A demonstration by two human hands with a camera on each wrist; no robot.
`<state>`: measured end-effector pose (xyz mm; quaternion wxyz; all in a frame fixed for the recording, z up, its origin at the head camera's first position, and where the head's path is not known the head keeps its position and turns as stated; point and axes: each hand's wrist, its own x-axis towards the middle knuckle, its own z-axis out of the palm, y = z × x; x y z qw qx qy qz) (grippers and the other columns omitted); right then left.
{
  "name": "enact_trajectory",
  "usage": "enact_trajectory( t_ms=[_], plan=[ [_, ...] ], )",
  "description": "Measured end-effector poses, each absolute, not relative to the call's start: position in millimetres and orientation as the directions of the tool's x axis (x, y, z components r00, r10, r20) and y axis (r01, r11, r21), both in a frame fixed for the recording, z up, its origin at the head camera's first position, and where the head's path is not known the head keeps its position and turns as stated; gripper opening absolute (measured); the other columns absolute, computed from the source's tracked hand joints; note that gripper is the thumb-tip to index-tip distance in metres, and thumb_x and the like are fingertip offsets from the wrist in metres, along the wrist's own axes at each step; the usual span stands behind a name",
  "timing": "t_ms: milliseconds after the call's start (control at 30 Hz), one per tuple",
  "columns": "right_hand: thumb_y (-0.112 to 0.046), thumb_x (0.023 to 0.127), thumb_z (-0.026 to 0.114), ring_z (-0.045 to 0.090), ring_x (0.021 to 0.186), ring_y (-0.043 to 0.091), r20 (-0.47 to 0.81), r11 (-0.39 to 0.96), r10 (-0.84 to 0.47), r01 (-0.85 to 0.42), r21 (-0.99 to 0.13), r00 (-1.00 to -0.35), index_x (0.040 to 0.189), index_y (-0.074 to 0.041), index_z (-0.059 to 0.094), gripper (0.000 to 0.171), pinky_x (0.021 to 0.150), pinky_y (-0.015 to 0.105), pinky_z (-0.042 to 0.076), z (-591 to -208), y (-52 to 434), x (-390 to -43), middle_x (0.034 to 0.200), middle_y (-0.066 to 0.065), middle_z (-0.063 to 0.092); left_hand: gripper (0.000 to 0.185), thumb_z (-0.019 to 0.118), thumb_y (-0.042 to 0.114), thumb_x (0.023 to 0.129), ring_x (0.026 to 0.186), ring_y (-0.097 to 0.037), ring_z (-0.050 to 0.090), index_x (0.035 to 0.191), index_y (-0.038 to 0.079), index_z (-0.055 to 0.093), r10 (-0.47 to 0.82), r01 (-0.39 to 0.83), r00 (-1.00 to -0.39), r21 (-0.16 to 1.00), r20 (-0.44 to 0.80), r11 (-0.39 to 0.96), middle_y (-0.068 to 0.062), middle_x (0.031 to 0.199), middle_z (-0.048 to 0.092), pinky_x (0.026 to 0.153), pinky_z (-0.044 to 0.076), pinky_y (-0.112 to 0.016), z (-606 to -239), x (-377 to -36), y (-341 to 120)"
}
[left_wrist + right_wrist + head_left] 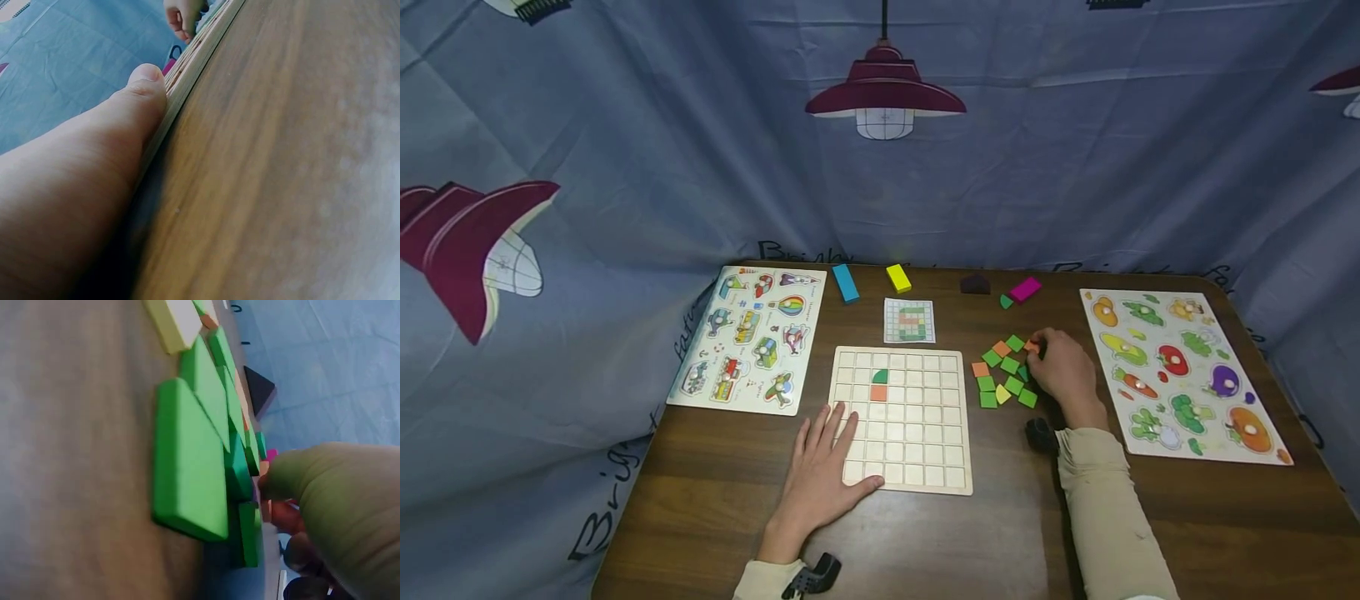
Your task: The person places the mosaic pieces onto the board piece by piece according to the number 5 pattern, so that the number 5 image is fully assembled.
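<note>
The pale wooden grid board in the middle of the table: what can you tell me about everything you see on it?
The wooden grid board is a pale, square tray of light wood, divided into rows of small square cells. It lies flat on the brown table, just below a small pattern card. Nearly all cells are bare; a green quarter-round tile sits above an orange square tile near its upper left. The left hand rests flat, fingers straight, over its lower left corner.

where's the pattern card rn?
Head view: the pattern card lies flat at table centre, just behind the grid board, between the yellow block and the board's far edge.
</note>
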<state>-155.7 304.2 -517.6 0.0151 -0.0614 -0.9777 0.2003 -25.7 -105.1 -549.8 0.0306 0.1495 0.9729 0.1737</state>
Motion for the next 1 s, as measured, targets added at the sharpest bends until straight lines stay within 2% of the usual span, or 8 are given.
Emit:
enact_trajectory(
  t_ms=[167,300,433,533,600,733,1000],
  plan=[
    [-0.016,0.096,0.062,0.063,0.107,0.047,0.104,0.9,0.101,0.046,-0.434,-0.989,0.122,0.002,0.063,0.031,0.087,0.062,0.051,-520,293,-149,0.121,0.028,0.063,0.105,0.055,0.082,0.083,0.161,-0.026,0.008,0.164,0.021,0.026,0.304,0.28,-0.953,0.352,-0.013,0.893,-0.003,0.173,0.014,0.128,0.006,-0.054,-549,-25,-106],
    [-0.017,0.096,0.066,0.065,0.108,0.043,0.175,0.896,0.032,-0.049,-0.44,-0.984,0.116,-0.002,0.067,0.025,0.089,0.059,0.053,-514,261,-137,0.119,0.024,0.065,0.105,0.056,0.081,0.083,0.161,-0.028,0.009,0.163,0.02,0.027,0.305,0.284,-0.952,0.347,-0.006,0.894,-0.004,0.173,0.016,0.128,0.007,-0.055,-549,-25,-107],
    [-0.018,0.095,0.072,0.068,0.092,0.032,0.244,0.865,-0.13,-0.23,-0.445,-0.961,0.109,-0.009,0.071,0.017,0.076,0.047,0.058,-509,203,-117,0.11,0.014,0.068,0.105,0.057,0.081,0.082,0.161,-0.028,0.01,0.163,0.02,0.028,0.299,0.283,-0.954,0.331,0.003,0.9,-0.005,0.173,0.017,0.128,0.007,-0.054,-549,-24,-109],
    [-0.019,0.094,0.074,0.068,0.083,0.021,0.265,0.82,-0.266,-0.363,-0.442,-0.927,0.105,-0.014,0.072,0.013,0.067,0.036,0.056,-508,157,-102,0.107,0.005,0.068,0.105,0.058,0.081,0.082,0.16,-0.028,0.012,0.163,0.02,0.03,0.299,0.288,-0.954,0.318,0.017,0.903,-0.005,0.172,0.019,0.128,0.009,-0.055,-549,-25,-110],
    [-0.019,0.093,0.074,0.068,0.085,0.016,0.257,0.803,-0.336,-0.418,-0.424,-0.906,0.104,-0.017,0.072,0.011,0.068,0.033,0.057,-507,132,-95,0.107,0.0,0.068,0.104,0.057,0.081,0.082,0.16,-0.029,0.013,0.162,0.02,0.03,0.303,0.295,-0.953,0.31,0.024,0.904,-0.006,0.172,0.02,0.128,0.01,-0.055,-549,-25,-109],
    [-0.021,0.094,0.074,0.07,0.092,0.013,0.214,0.799,-0.412,-0.464,-0.383,-0.886,0.105,-0.019,0.073,0.011,0.07,0.033,0.058,-509,101,-87,0.108,-0.004,0.069,0.104,0.055,0.082,0.083,0.161,-0.029,0.012,0.163,0.02,0.029,0.31,0.296,-0.951,0.321,0.007,0.9,-0.005,0.173,0.018,0.128,0.01,-0.055,-549,-26,-105],
    [-0.021,0.096,0.073,0.068,0.09,0.013,0.181,0.811,-0.411,-0.449,-0.375,-0.894,0.102,-0.021,0.076,0.007,0.07,0.032,0.058,-520,91,-87,0.104,-0.005,0.069,0.104,0.058,0.08,0.083,0.161,-0.028,0.011,0.163,0.021,0.028,0.31,0.293,-0.951,0.334,0.002,0.896,-0.003,0.173,0.017,0.129,0.008,-0.054,-548,-26,-104]
  ],
)
